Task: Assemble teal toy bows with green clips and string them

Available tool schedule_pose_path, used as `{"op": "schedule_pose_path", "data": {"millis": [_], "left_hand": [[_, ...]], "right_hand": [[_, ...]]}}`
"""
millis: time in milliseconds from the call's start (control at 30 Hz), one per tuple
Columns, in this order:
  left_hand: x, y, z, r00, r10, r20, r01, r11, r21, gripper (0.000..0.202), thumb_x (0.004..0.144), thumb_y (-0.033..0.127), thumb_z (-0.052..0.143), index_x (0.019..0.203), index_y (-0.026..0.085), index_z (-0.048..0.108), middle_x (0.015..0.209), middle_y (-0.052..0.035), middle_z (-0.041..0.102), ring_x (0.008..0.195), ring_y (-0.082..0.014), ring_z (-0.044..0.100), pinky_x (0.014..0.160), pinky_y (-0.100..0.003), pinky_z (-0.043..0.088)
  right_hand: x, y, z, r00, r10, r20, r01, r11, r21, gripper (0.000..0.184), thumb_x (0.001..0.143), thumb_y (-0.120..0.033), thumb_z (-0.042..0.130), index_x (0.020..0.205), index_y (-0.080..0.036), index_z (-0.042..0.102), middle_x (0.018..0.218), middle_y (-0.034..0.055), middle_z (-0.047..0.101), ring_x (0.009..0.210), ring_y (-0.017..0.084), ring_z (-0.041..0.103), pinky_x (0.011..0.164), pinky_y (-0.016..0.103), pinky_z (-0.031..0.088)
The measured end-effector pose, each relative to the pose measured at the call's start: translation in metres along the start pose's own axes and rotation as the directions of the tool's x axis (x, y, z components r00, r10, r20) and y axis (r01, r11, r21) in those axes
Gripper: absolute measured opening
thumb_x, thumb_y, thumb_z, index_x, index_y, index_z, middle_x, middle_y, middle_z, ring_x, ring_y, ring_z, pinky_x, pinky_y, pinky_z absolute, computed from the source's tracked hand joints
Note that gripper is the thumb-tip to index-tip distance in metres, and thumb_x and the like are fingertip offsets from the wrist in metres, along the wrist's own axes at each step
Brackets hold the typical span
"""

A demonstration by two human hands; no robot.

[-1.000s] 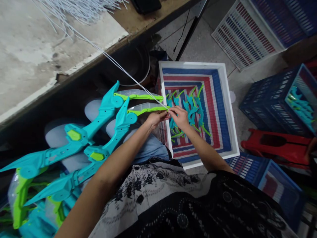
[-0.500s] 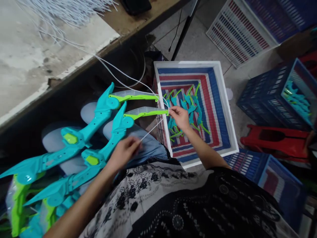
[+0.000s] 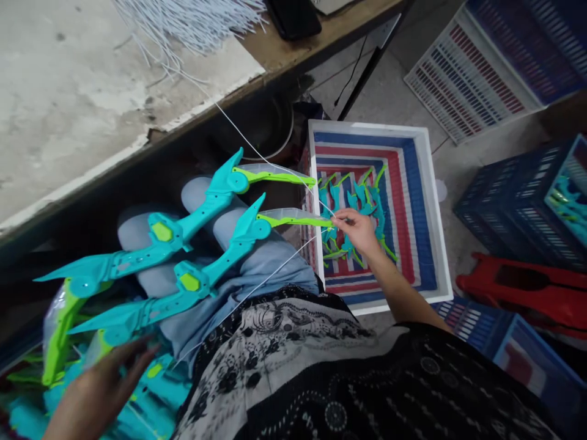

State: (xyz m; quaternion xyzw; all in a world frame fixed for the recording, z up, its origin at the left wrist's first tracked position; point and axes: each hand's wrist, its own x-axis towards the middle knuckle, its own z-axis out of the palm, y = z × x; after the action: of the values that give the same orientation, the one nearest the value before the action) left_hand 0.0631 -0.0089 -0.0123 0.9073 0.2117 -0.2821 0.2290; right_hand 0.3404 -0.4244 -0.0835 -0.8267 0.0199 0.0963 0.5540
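Note:
Two teal toy bows with lime-green ends lie across the lap, the upper one (image 3: 202,214) beyond the nearer one (image 3: 243,235). At the green tip of the nearer bow, my right hand (image 3: 360,231) is closed in a pinch on a thin white cord (image 3: 270,275). One length of the cord slopes down across the lap toward the lower left; another runs up to the table. My left hand (image 3: 103,385), slightly blurred, has its fingers stretched out and holds nothing visible. It is over more teal and green pieces (image 3: 151,391), near the nearer bow's lower end.
A white-rimmed crate (image 3: 380,126) lined with striped cloth holds several teal-green bows. A bundle of white cords (image 3: 197,24) and a black phone (image 3: 293,18) lie on the worn table (image 3: 68,91). Blue crates (image 3: 509,208) and a red plastic piece (image 3: 527,287) stand at the right.
My left hand has swung down and left, away from the cord near the nearer bow. The cord now stretches longer across the lap. My right hand stays at the green tip. The view has shifted.

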Motion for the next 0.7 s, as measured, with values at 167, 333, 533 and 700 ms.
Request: {"op": "schedule_pose_path", "data": {"millis": [167,333,533,700], "left_hand": [[0.095,0.101,-0.015,0.932,0.273,-0.238,-0.315,0.936,-0.159,0.068,0.079,0.061,0.048,0.136,0.024,0.045,0.136,-0.0076,0.054,0.121,-0.0306,0.052,0.095,-0.042,0.048],[0.111,0.116,0.01,0.938,0.325,0.123,-0.279,0.915,-0.293,0.061,0.082,0.06,0.046,0.128,0.021,0.056,0.12,-0.0071,0.066,0.109,-0.0286,0.062,0.094,-0.038,0.049],[0.116,0.118,0.003,0.963,0.27,0.002,-0.244,0.875,-0.418,0.053,0.075,0.061,0.057,0.105,0.02,0.07,0.108,-0.0085,0.071,0.099,-0.0293,0.066,0.09,-0.04,0.051],[0.172,0.185,-0.004,0.959,0.281,-0.034,-0.208,0.617,-0.759,0.045,0.075,0.05,0.064,0.104,0.016,0.069,0.1,-0.0097,0.072,0.088,-0.0241,0.068,0.084,-0.037,0.053]], "right_hand": [[0.034,-0.036,0.003,0.999,0.035,-0.04,-0.026,0.977,0.213,0.025,0.065,-0.041,0.074,0.075,-0.02,0.069,0.061,-0.0024,0.06,0.055,0.01,0.049,0.054,0.025,0.041],[0.061,-0.057,0.022,0.994,-0.109,0.002,0.108,0.986,0.126,0.028,0.068,-0.045,0.071,0.073,-0.018,0.067,0.066,0.0,0.063,0.058,0.011,0.053,0.057,0.025,0.043],[0.07,-0.05,0.034,0.975,-0.22,0.013,0.22,0.97,-0.1,0.028,0.076,-0.045,0.064,0.076,-0.017,0.069,0.07,0.0014,0.066,0.065,0.014,0.057,0.063,0.027,0.044],[0.073,-0.046,0.036,0.918,-0.391,0.068,0.39,0.858,-0.335,0.016,0.083,-0.031,0.06,0.08,-0.019,0.069,0.081,0.0027,0.069,0.076,0.017,0.061,0.074,0.03,0.045]]}}
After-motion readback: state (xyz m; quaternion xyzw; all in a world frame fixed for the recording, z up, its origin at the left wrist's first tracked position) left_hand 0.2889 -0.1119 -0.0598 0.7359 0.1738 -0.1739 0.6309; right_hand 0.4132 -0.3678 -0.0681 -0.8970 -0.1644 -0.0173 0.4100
